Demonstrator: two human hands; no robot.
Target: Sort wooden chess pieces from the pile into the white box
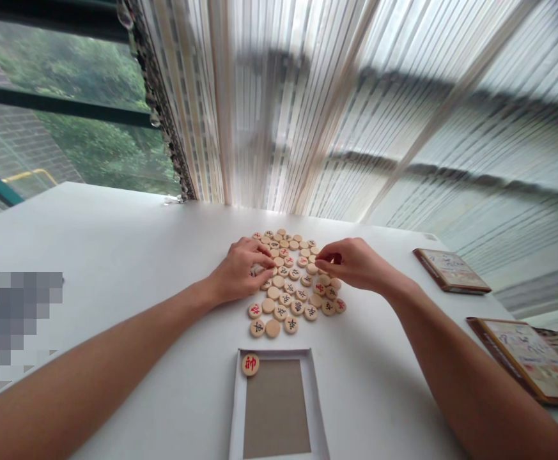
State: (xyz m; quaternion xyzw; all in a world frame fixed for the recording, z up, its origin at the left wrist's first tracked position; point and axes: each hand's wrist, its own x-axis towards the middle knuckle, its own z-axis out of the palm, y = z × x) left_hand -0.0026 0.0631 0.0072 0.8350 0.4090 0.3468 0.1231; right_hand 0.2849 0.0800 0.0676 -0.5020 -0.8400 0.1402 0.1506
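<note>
Many round wooden pieces point(286, 298), some with red or black characters and some blank, lie spread on a white table. My left hand point(240, 268) rests at the left edge of the group, its fingers bent and touching pieces. On the right side my right hand point(348, 262) has thumb and fingertips pinched together over the pieces; what lies between them is too small to make out. Nearer to me stands a shallow white box point(319, 409) with a grey-brown bottom. A single piece with a red character point(250, 365) sits in its upper left corner.
Two flat boxes with brown edges, one farther point(454, 269) and one nearer point(530, 358), lie at the right. A string curtain point(279, 128) hangs behind the table point(139, 255). A window is at the left, above a blurred-out patch.
</note>
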